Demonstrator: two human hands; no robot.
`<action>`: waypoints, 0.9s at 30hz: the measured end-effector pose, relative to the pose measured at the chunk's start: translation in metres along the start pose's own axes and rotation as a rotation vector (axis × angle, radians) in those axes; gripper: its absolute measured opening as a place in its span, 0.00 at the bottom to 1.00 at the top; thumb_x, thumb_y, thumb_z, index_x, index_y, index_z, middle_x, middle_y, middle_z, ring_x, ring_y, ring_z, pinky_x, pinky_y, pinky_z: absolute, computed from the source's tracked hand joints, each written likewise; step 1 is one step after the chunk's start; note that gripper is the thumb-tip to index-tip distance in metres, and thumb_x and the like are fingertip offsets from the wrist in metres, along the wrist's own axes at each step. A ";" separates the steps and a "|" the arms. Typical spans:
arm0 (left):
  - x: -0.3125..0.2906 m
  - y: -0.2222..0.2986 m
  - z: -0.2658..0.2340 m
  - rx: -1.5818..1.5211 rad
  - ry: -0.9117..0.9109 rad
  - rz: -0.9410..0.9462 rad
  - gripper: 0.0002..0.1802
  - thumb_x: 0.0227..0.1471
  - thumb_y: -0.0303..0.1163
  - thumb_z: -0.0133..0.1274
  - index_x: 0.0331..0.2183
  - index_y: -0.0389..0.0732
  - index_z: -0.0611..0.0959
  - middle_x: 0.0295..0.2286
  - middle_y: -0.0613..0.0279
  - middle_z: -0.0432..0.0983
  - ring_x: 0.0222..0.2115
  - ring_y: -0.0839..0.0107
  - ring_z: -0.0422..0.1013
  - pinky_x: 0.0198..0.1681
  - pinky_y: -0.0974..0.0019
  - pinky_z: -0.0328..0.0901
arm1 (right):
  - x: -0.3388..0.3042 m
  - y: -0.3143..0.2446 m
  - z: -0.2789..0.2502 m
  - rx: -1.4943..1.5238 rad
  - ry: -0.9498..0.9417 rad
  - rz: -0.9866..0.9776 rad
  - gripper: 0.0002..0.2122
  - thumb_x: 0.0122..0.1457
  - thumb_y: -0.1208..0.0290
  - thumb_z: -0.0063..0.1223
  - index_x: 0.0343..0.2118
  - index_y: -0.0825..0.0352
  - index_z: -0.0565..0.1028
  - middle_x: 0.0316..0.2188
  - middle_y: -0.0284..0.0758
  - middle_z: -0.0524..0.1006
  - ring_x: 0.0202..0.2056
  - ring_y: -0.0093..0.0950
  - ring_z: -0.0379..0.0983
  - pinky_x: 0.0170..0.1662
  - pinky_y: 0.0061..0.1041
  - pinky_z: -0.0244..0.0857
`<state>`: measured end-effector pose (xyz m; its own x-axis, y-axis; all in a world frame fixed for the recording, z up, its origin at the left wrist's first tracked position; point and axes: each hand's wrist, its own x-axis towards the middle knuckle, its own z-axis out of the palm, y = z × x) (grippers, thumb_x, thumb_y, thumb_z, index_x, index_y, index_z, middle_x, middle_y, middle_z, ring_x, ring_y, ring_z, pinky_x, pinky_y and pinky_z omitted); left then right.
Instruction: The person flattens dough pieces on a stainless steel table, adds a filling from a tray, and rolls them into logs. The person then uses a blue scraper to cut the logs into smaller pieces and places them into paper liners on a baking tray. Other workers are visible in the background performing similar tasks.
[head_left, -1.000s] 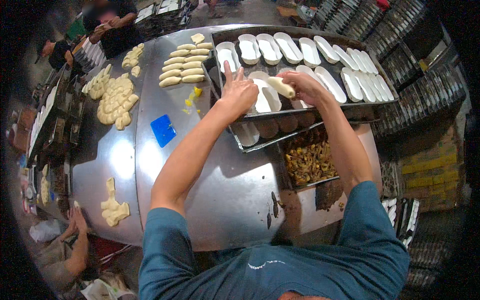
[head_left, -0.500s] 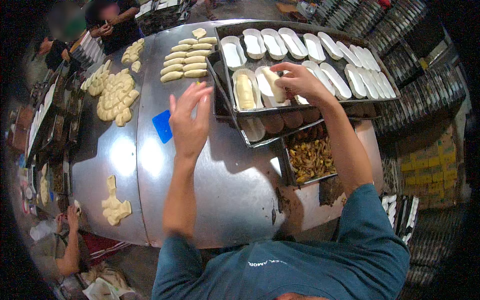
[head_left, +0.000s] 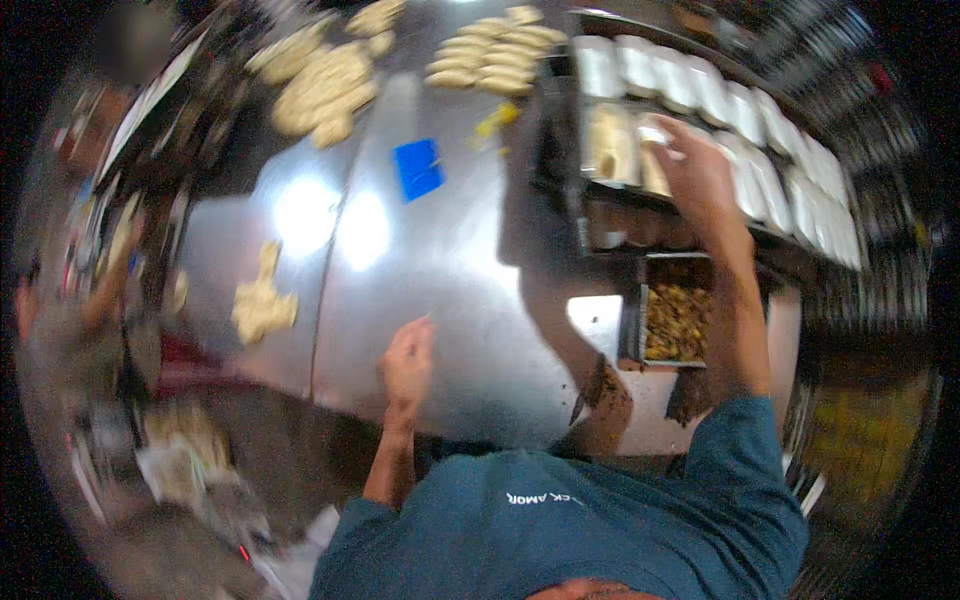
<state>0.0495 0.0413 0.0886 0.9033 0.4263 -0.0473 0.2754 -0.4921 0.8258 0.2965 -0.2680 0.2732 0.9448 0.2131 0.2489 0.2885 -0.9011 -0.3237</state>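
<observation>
My right hand (head_left: pixel 697 170) reaches over a dark baking tray lined with long white paper cups. Its fingers curl at a pale dough roll (head_left: pixel 654 172) in the second cup of the near row; motion blur softens the grip. Left of it another dough roll (head_left: pixel 610 145) fills the first cup. My left hand (head_left: pixel 407 362) hovers over the steel table's near side, fingers curled together, with nothing visible in them. Beyond it lies a blue scraper (head_left: pixel 418 168). Rows of shaped dough rolls (head_left: pixel 490 52) sit at the far side, left of the tray (head_left: pixel 583 215).
Dough piles (head_left: pixel 325 95) lie far left, with a smaller dough lump (head_left: pixel 262 305) nearer. A pan of brown-yellow filling (head_left: pixel 678 322) stands below the tray. Yellow bits (head_left: pixel 497 120) lie by the scraper. A blurred person (head_left: pixel 75 300) is at the left, with stacked trays around.
My left hand has drawn back toward my body, and its fingers have curled. The dough roll in my right hand is now down in the second cup. The whole view has shifted.
</observation>
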 end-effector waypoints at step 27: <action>0.076 -0.238 -0.248 0.209 0.473 0.196 0.16 0.55 0.32 0.47 0.45 0.39 0.77 0.48 0.51 0.72 0.50 0.59 0.67 0.55 0.52 0.60 | -0.130 -0.479 0.407 0.534 -0.511 -0.266 0.14 0.50 0.63 0.57 0.33 0.69 0.73 0.27 0.50 0.76 0.31 0.47 0.75 0.34 0.41 0.68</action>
<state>-0.0287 0.3792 0.0276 0.7112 0.5823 0.3938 0.2197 -0.7162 0.6624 0.0988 0.2900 0.0244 0.7505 0.6602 -0.0296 0.4279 -0.5197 -0.7395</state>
